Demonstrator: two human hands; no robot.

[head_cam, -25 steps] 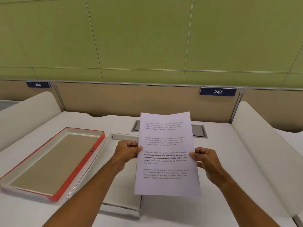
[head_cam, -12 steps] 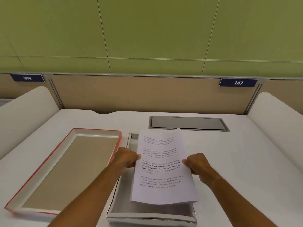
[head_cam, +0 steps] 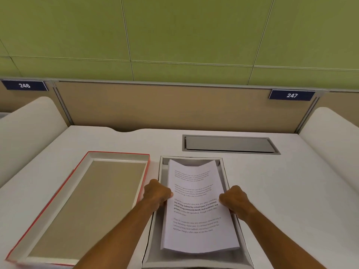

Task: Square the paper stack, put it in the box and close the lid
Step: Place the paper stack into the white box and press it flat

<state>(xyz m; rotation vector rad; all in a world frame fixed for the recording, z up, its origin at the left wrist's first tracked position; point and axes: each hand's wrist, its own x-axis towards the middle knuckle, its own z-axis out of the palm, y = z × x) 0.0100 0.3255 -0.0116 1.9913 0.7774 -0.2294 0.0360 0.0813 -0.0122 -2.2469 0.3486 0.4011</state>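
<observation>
Both hands on paper stack [head_cam: 197,206] now. Left hand [head_cam: 157,194] pinches left edge, right hand [head_cam: 234,199] grips right edge. Stack sits inside open white box [head_cam: 153,243], sheets bowed, far end curling up near back wall. Red-edged lid [head_cam: 81,206] lies upturned just left of box, nothing in it. All on white desk [head_cam: 291,191].
</observation>
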